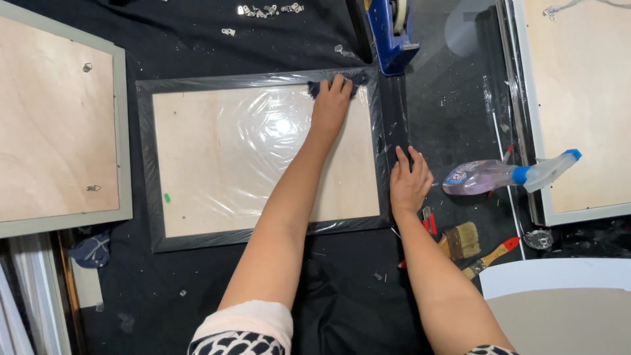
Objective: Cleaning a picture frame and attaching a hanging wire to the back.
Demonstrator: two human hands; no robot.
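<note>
A black picture frame (146,164) lies face down on a black cloth, its plywood back covered in clear plastic film. My left hand (330,105) presses a dark blue rag (318,87) against the frame's far right corner. My right hand (409,183) rests flat, fingers spread, on the black cloth just outside the frame's right edge, holding nothing.
A spray bottle (506,174) of purple liquid lies to the right, near a paintbrush (463,240) and a red-handled tool (494,253). A blue tape dispenser (391,33) stands beyond the frame. Grey-framed boards lie at the left (121,131) and right (536,131). Small metal hangers (269,10) are scattered at the top.
</note>
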